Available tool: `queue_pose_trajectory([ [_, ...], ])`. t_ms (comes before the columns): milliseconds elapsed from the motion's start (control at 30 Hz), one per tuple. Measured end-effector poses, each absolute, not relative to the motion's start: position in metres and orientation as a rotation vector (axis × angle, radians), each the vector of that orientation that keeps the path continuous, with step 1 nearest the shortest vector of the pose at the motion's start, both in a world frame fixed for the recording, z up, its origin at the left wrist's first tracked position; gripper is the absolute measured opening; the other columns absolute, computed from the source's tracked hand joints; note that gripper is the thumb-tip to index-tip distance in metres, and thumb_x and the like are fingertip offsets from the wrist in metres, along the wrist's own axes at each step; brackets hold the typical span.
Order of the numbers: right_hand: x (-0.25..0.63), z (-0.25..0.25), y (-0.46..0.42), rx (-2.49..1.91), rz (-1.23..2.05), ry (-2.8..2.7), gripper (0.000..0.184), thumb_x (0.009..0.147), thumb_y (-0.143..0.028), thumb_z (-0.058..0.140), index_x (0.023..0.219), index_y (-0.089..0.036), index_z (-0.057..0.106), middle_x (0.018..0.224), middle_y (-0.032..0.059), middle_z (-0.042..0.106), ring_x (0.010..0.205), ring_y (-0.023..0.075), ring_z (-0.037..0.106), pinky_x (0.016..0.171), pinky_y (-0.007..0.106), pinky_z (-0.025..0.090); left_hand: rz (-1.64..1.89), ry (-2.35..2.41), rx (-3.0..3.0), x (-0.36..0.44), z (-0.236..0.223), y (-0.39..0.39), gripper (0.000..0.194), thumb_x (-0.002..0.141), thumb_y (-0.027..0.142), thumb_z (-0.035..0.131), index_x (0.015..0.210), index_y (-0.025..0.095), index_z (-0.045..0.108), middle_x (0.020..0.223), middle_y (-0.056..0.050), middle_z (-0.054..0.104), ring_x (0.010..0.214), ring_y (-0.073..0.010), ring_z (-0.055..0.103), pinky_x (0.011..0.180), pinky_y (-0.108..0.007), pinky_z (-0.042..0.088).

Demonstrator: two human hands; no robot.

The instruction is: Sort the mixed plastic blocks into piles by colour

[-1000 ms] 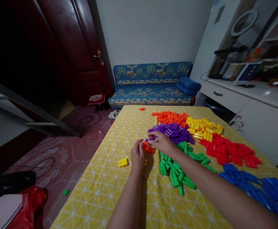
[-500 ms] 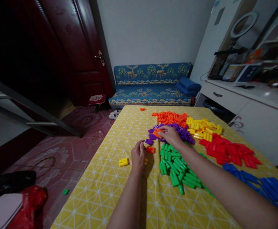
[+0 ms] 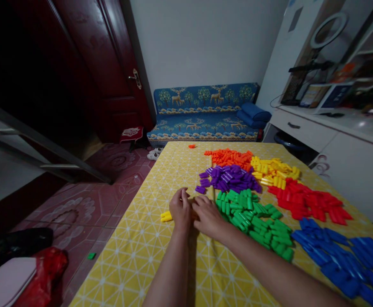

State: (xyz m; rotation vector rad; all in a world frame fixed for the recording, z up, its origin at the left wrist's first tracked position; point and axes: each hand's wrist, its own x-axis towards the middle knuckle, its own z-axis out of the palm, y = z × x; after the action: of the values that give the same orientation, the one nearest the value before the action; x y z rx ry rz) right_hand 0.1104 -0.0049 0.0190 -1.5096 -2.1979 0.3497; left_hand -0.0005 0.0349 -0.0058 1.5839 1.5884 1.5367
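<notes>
My left hand (image 3: 180, 209) rests on the table with its fingers curled. It partly covers a yellow plastic building block (image 3: 166, 216) beside it. My right hand (image 3: 207, 215) is close against it, palm down with bent fingers; whatever lies between or under the hands is hidden. Just beyond them is a heap of purple blocks (image 3: 232, 178), with a few loose purple ones at its left side. A pile of green blocks (image 3: 253, 217) lies right beside my right hand and forearm.
On the yellow patterned tablecloth (image 3: 135, 256) are also heaps of orange blocks (image 3: 231, 158), yellow blocks (image 3: 274, 170), red blocks (image 3: 310, 200) and blue blocks (image 3: 342, 251). One orange piece (image 3: 192, 146) lies near the far edge. A green block (image 3: 91, 256) is on the floor.
My right hand has come back from over the purple heap, where it held an orange block, to beside my left hand. The orange blocks near the hands are now out of sight.
</notes>
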Motion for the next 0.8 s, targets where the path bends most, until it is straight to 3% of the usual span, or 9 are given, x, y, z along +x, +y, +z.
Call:
queue_pose_trajectory([
  [67,0.097,0.014,-0.018,-1.567,0.271,-2.297,0.026,0.066,-0.014,0.066,0.092,-0.018,0.067,0.120,0.0137,0.058,0.126,0.0323,0.040,0.100,0.048,0.036,1.550,1.691,1.579,-0.012,-0.001,0.036,0.035,0.092,0.037,0.038,0.098,0.019,0.067,0.083,-0.005,0.070,0.080,-0.0182,0.064,0.077,-0.030,0.046],
  [167,0.088,0.006,-0.023,-1.607,0.226,-2.218,0.026,0.073,-0.012,0.063,0.097,-0.021,0.066,0.124,0.0109,0.057,0.124,0.0296,0.041,0.101,0.047,0.035,1.478,1.976,1.605,-0.036,0.012,0.036,0.035,0.091,0.036,0.038,0.097,0.019,0.068,0.092,-0.009,0.071,0.089,-0.0220,0.063,0.082,-0.033,0.044],
  [267,0.086,-0.005,-0.022,-1.570,0.218,-2.053,0.031,0.079,-0.012,0.059,0.107,-0.025,0.064,0.118,0.0076,0.060,0.117,0.0264,0.047,0.100,0.044,0.036,1.081,2.210,1.672,-0.061,0.025,0.031,0.036,0.087,0.041,0.043,0.097,0.019,0.069,0.097,-0.014,0.069,0.091,-0.0267,0.062,0.079,-0.036,0.044],
  [367,0.085,-0.012,-0.022,-1.559,0.195,-1.885,0.037,0.080,-0.009,0.057,0.114,-0.023,0.061,0.123,0.0089,0.056,0.118,0.0251,0.046,0.102,0.041,0.036,0.671,2.167,1.731,-0.079,0.029,0.023,0.040,0.073,0.049,0.062,0.101,0.021,0.069,0.099,-0.014,0.065,0.091,-0.0289,0.062,0.076,-0.036,0.045],
  [467,0.086,-0.014,-0.023,-1.614,0.125,-1.757,0.049,0.078,-0.011,0.060,0.126,-0.020,0.054,0.141,0.0119,0.040,0.129,0.0286,0.035,0.107,0.046,0.031,0.496,2.023,1.834,-0.086,0.025,0.016,0.045,0.057,0.033,0.077,0.100,0.023,0.069,0.107,-0.013,0.061,0.088,-0.0259,0.063,0.075,-0.032,0.046],
  [567,0.088,-0.015,-0.022,-1.656,0.129,-1.749,0.053,0.079,-0.016,0.062,0.131,-0.020,0.051,0.141,0.0139,0.040,0.130,0.0313,0.033,0.107,0.050,0.030,0.439,1.942,1.938,-0.081,0.021,0.015,0.038,0.058,0.023,0.074,0.096,0.020,0.069,0.104,-0.013,0.062,0.086,-0.0236,0.063,0.075,-0.030,0.046],
  [700,0.090,-0.021,-0.017,-1.619,0.217,-1.760,0.038,0.078,-0.016,0.063,0.116,-0.023,0.063,0.120,0.0116,0.055,0.114,0.0289,0.047,0.101,0.046,0.038,0.590,1.737,1.942,-0.065,0.017,0.019,0.019,0.067,0.024,0.067,0.086,0.019,0.070,0.086,-0.008,0.068,0.084,-0.0228,0.064,0.076,-0.031,0.046],
  [800,0.091,-0.025,-0.014,-1.525,0.266,-1.621,0.034,0.074,-0.009,0.063,0.105,-0.022,0.067,0.114,0.0106,0.055,0.111,0.0272,0.049,0.099,0.043,0.041,0.750,1.497,1.754,-0.050,0.012,0.020,0.023,0.071,0.026,0.065,0.092,0.018,0.070,0.079,-0.007,0.069,0.076,-0.0197,0.064,0.070,-0.029,0.047],
])
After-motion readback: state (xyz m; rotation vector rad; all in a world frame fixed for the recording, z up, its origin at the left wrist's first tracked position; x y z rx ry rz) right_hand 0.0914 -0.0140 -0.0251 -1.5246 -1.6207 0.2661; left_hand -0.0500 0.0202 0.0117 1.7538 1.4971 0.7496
